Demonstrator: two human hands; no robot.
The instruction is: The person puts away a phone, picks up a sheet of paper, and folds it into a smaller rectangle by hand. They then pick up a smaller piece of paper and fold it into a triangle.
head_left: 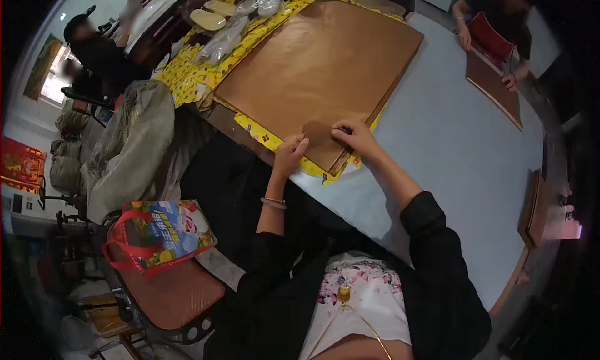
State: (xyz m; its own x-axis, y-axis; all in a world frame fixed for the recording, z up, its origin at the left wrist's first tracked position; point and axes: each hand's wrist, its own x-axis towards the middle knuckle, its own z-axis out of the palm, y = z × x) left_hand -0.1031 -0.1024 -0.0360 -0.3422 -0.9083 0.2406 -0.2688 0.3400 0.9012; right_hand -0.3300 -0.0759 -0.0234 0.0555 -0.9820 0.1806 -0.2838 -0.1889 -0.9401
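A thick stack of brown paper sheets (325,60) lies on a light blue table (462,154), over a yellow patterned sheet (269,138). My left hand (289,154) pinches the near corner of the top brown sheet, which is folded up a little. My right hand (356,138) presses its fingertips on the same corner from the right side. Both hands touch the paper at the stack's near edge.
Another person at the far right (494,22) handles a red folder and brown sheets (494,85). More brown stacks (534,210) lie at the table's right edge. Plastic-wrapped items (225,38) sit at the far left. A chair with a colourful bag (162,232) stands at my left.
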